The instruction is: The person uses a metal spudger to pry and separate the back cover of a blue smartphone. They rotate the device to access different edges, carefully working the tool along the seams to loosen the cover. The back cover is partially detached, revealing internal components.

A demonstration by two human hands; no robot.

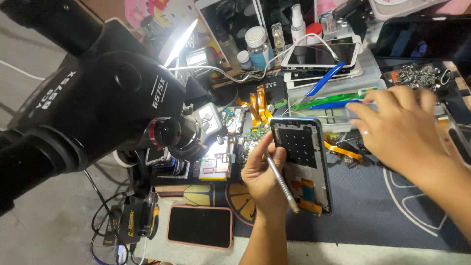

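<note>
The left hand (pixel 262 169) stands an opened blue-edged phone frame with its black inner plate (pixel 301 164) upright over the dark mat-covered surface (pixel 373 206), long axis running away from the person, fingers clamped on it and a slim metal tool (pixel 282 184); the right hand (pixel 400 130), fingers loosely spread and empty, reaches right of it toward coloured plastic pry tools (pixel 338 100)

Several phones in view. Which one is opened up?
The blue-edged phone frame held upright in the left hand, its bare inner frame and orange flex cables exposed. The pink-cased phone and the white phone both lie flat, screens intact.
</note>
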